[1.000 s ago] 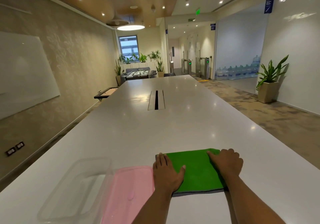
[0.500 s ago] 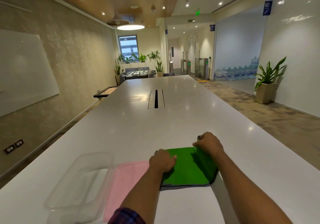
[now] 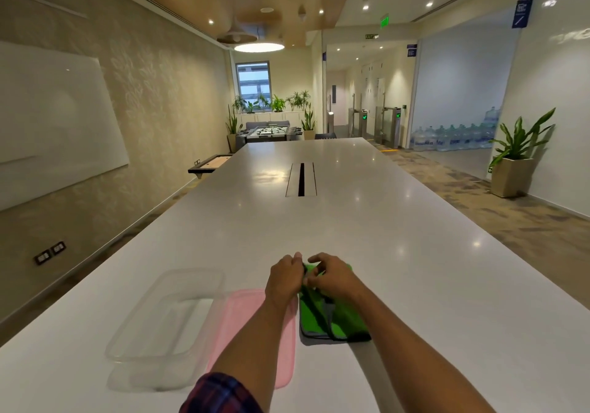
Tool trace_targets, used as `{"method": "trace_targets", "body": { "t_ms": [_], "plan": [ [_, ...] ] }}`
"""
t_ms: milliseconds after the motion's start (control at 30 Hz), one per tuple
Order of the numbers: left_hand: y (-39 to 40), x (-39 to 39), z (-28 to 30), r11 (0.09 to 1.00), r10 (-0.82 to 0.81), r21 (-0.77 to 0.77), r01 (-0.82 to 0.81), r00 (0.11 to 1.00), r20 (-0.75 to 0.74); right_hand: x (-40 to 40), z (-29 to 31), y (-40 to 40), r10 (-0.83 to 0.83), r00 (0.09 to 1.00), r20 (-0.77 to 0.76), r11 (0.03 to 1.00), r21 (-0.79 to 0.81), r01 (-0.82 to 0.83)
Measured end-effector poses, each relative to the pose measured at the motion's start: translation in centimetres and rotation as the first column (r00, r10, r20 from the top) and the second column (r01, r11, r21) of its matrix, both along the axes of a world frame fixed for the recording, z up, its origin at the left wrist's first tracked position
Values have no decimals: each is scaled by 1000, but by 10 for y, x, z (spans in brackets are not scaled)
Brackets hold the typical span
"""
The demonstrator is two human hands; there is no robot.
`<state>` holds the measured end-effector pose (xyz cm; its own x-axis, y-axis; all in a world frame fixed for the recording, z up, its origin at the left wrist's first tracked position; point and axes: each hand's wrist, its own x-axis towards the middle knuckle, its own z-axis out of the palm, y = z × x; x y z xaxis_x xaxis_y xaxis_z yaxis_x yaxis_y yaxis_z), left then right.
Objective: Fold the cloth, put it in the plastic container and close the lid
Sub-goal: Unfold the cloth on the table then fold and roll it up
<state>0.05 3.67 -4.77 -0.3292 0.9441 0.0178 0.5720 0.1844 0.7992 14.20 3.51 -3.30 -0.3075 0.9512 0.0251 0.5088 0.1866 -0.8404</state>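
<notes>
Taking the pink lid (image 3: 255, 326) as my marker on the white counter (image 3: 415, 253): to its left, just beside it, the clear plastic container (image 3: 166, 313) sits open and upright, so I can drop the cloth straight in once it is small enough. The lid itself lies flat between container and cloth, close at hand for closing afterwards. Above the lid's far right corner my left hand (image 3: 285, 277) is clenched on the far edge of the green cloth (image 3: 332, 320), and right against it my right hand (image 3: 330, 277) pinches the same edge. I hold them together there, I judge, to bring that edge over for another fold. The cloth lies just right of the lid, already folded, its near part resting on the counter.
</notes>
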Motion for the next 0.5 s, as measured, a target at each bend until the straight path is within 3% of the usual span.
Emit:
{"method": "trace_targets", "body": {
  "t_ms": [67,200,333,400,500],
  "plan": [
    [0,-5,-1,1000,-17,-6,17,1000,-21,2,-10,-1,100,995,-14,995,-21,-100],
    [-2,-7,-7,996,-90,-14,89,983,-162,14,-22,3,262,957,125,964,19,-267],
    [-5,5,-9,997,-58,34,76,929,-365,18,-32,6,34,986,163,984,168,-61],
    [-6,11,-10,992,3,111,54,889,-458,21,-36,7,-122,956,266,967,251,53],
    [-10,23,-16,978,-58,138,156,840,-539,25,-51,12,-119,865,487,954,297,-35]
  ]
}}
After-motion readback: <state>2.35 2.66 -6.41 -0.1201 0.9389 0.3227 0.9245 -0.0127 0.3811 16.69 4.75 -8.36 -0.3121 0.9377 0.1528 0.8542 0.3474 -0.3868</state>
